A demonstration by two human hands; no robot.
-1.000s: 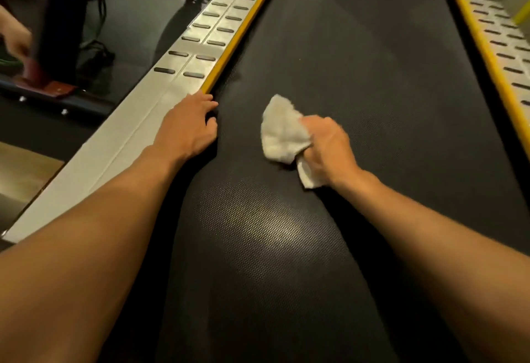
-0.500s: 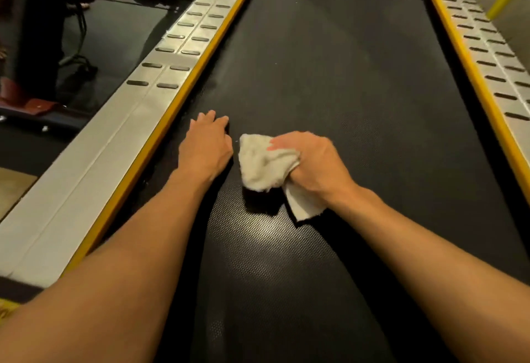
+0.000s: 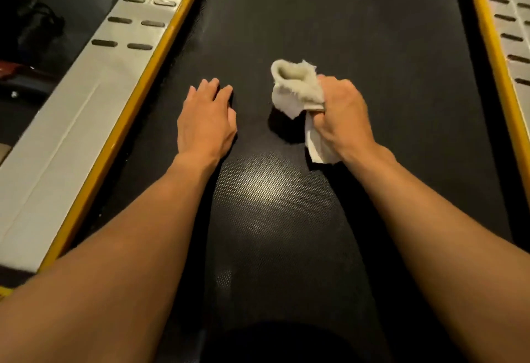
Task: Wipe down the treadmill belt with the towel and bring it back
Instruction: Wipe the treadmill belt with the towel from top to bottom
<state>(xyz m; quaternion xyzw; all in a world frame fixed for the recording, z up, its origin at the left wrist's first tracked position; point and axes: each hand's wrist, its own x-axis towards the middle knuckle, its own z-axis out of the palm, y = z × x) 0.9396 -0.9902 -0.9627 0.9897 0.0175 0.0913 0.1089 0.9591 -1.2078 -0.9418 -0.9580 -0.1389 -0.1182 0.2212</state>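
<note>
At centre-left you are pressing your left hand flat, fingers spread, on the treadmill belt; just right of centre your right hand is clenching the bunched towel. Its loose tail is dangling and risks slipping free.

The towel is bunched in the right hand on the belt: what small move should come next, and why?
Probably sweep the towel toward the right yellow edge. The right hand grips it near the belt's middle, and the left hand rests flat on the other side.
</note>
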